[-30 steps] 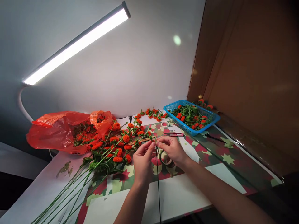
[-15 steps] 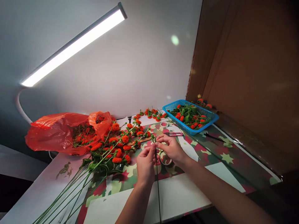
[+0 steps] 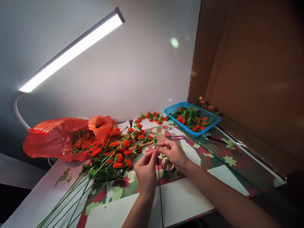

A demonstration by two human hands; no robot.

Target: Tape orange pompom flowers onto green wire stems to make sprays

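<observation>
My left hand (image 3: 145,169) pinches a thin dark stem wire (image 3: 160,196) that runs down toward me. My right hand (image 3: 173,152) pinches the same wire just above, at its small green tip (image 3: 155,141). A roll of tape (image 3: 167,165) lies under my right hand, partly hidden. Both hands are closed, fingertips almost touching each other. Left of my hands lies a bundle of long green stems with orange flower heads (image 3: 116,152).
An orange plastic bag (image 3: 57,137) with more flowers sits at the left. A blue basket (image 3: 194,119) of orange and green pieces stands at the back right. Small snips (image 3: 176,137) and a white tape roll (image 3: 166,127) lie behind my hands. A lamp bar (image 3: 71,50) hangs overhead.
My hands and the wire have stayed together and shifted slightly left and down in view. My left thumb and fingers have slid a little along the wire.
</observation>
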